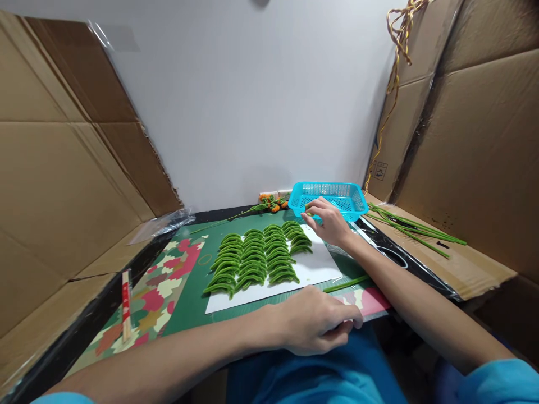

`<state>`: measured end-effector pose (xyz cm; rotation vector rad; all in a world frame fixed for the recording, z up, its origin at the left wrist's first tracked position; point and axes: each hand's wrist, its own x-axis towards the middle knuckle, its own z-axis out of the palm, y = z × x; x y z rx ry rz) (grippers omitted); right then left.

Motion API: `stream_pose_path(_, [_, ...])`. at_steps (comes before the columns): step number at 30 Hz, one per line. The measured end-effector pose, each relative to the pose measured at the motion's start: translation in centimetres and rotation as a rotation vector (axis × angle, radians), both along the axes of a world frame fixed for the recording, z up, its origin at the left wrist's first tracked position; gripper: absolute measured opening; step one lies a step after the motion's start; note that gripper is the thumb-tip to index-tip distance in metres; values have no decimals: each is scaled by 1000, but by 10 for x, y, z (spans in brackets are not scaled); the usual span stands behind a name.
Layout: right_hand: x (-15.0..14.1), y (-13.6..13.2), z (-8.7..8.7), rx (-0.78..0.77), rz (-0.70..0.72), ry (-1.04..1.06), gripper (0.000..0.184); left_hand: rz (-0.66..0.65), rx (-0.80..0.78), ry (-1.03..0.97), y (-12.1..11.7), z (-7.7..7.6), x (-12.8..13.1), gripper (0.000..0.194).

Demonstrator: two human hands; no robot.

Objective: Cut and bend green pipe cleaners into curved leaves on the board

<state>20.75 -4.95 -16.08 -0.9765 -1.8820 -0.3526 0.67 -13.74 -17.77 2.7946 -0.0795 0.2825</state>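
My right hand is over the right side of the mat, in front of the blue basket. Its fingers are pinched on a small green fuzzy piece, mostly hidden by the fingertips. My left hand is at the table's front edge with its fingers curled closed; whatever they hold, if anything, is hidden. Just beyond its knuckles lies a green fuzzy stem. Many curved green fuzzy pieces are stacked in columns on a white sheet, the rightmost column shorter than the others.
Orange flowers on green stems lie at the back. Long green stems and scissors are at the right. A red-and-white wrapped packet lies on the patterned left part of the green mat. Cardboard walls flank the table.
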Motion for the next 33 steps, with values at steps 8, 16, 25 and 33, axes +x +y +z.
stream_pose_path(8, [0, -3, -2, -67, 80, -80, 25, -14, -14, 1, -1, 2, 1, 20])
stream_pose_path(16, [2, 1, -5, -84, 69, -85, 27, -12, 4, 27, -2, 2, 1, 19])
stream_pose_path(25, [2, 3, -8, -83, 68, -64, 33, 0, 14, 34, -2, 2, 0, 18])
stream_pose_path(33, [4, 6, -6, -40, 28, 16, 33, 0, 18, 43, -1, 1, 0, 20])
